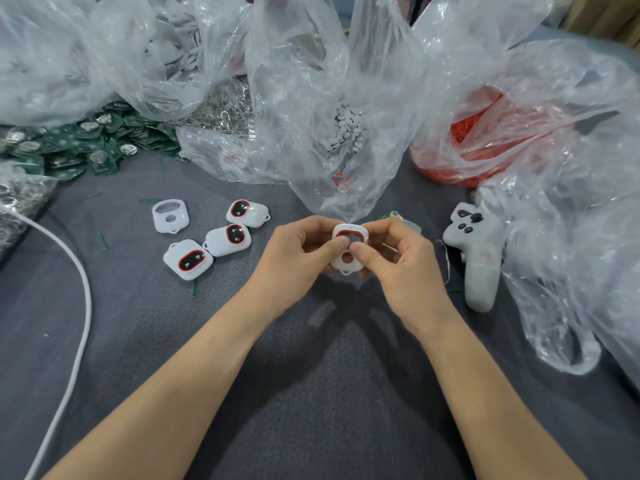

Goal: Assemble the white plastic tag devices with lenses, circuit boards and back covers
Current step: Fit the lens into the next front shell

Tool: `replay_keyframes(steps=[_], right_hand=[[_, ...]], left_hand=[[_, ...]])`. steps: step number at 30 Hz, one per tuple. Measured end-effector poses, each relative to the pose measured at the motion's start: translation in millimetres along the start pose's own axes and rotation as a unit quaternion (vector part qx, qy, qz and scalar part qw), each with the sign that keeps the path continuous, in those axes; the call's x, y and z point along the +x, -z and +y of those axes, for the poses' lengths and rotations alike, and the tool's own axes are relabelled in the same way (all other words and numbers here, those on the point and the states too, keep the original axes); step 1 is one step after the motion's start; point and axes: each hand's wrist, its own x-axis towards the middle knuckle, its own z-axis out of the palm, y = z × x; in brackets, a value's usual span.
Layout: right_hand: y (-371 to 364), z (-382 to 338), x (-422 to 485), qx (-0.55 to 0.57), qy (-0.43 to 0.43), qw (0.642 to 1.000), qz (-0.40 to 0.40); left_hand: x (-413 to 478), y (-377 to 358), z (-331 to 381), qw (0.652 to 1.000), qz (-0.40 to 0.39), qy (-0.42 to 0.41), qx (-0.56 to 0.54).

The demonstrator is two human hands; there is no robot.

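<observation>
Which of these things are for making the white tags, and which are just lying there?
For the job: the white shell pinched by the left hand and right hand, the empty shell, three tags with lenses, the green circuit boards.
Just lying about: the white controller, the white cable.

White tag shell (349, 249) between both thumbs

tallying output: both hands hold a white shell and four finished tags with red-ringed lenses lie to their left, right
Three finished tags, not four, lie there in the head view; the fourth piece is an empty shell. The left hand and right hand do hold a white shell.
</observation>
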Motion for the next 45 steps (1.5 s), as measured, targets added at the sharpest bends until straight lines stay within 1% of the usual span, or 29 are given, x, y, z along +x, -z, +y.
replay_keyframes(steps=[5,9,13,14,16,18,20,23,25,27,28,29,30,31,32,33,34,35,36,37,38,40,42,43,45], right_hand=[[2.7,1.0,1.7,0.008,-0.007,1.0,-0.012],[4.6,5.4,3.6,0.023,-0.004,1.0,-0.016],[4.7,11.2,6.3,0.088,-0.034,0.995,-0.011],[5.1,12.3,7.3,0.086,-0.036,0.996,-0.01],[5.7,14.1,8.3,0.03,-0.013,0.999,-0.01],[5.3,13.2,6.1,-0.012,0.011,1.0,-0.013],[4.5,9.7,1.8,0.008,0.012,1.0,-0.002],[7.7,1.0,-8.1,0.063,-0.017,0.998,0.011],[20.7,-7.1,-17.2,0.027,-0.018,0.999,0.028],[49.3,-24.0,-26.7,-0.028,0.019,0.995,0.096],[69.2,-36.3,-31.3,-0.033,0.053,0.986,0.153],[92.4,-49.7,-35.0,-0.025,0.093,0.968,0.23],[117.4,-62.2,-37.1,-0.014,0.135,0.936,0.324],[145.1,-70.8,-36.9,-0.001,0.16,0.893,0.421],[173.0,-73.8,-34.3,0.015,0.154,0.847,0.508],[199.9,-71.1,-30.2,0.018,0.116,0.812,0.571],[224.6,-63.6,-24.6,-0.005,0.036,0.798,0.602],[245.3,-51.7,-19.8,-0.07,-0.081,0.803,0.586],[261.7,-35.1,-16.4,-0.156,-0.199,0.811,0.527],[270.4,-20.7,-13.7,-0.241,-0.284,0.815,0.445],[272.7,-10.1,-10.9,-0.32,-0.321,0.81,0.373],[266.3,-5.4,-6.5,-0.455,-0.318,0.785,0.275],[257.7,-11.5,-0.9,-0.561,-0.314,0.743,0.187],[256.1,-13.7,2.3,-0.589,-0.31,0.729,0.158],[255.3,-17.7,6.0,-0.613,-0.304,0.718,0.131]], left_hand=[[-0.3,2.3,0.6,1.0,-0.023,0.002,-0.004],[-0.9,-0.3,-0.7,1.0,-0.005,-0.024,0.018],[-1.3,-3.4,0.5,1.0,-0.001,-0.018,-0.026],[-1.9,-5.2,0.4,1.0,0.007,-0.021,-0.021],[-4.0,-9.5,-2.4,0.997,0.044,-0.039,0.041],[-6.0,-12.1,-6.1,0.982,0.092,-0.082,0.146],[-7.2,-13.1,-6.3,0.964,0.111,-0.134,0.202],[-8.6,-18.7,-8.8,0.959,0.098,-0.164,0.207],[-9.7,-22.8,-11.8,0.96,0.065,-0.168,0.213],[-11.1,-24.4,-12.8,0.963,0.02,-0.178,0.2],[-10.7,-24.1,-13.3,0.958,0.003,-0.197,0.206],[-10.7,-24.1,-13.2,0.946,-0.005,-0.229,0.227],[-11.2,-24.8,-13.5,0.93,-0.005,-0.266,0.255],[-11.7,-25.3,-14.6,0.916,-0.001,-0.294,0.272],[-12.1,-25.7,-15.7,0.908,-0.003,-0.307,0.284],[-12.3,-25.8,-16.9,0.905,-0.017,-0.308,0.292],[-13.1,-26.5,-17.7,0.904,-0.04,-0.303,0.298],[-13.5,-26.8,-18.9,0.902,-0.064,-0.299,0.306],[-13.6,-26.4,-20.4,0.898,-0.079,-0.298,0.315],[-13.0,-25.7,-21.5,0.895,-0.084,-0.297,0.321],[-12.2,-25.1,-21.5,0.896,-0.081,-0.289,0.326],[-11.7,-24.5,-20.5,0.904,-0.071,-0.262,0.332],[-11.7,-24.4,-20.4,0.911,-0.064,-0.238,0.332],[-12.0,-24.1,-20.7,0.914,-0.061,-0.226,0.331],[-13.4,-23.8,-20.7,0.925,-0.053,-0.193,0.323]])
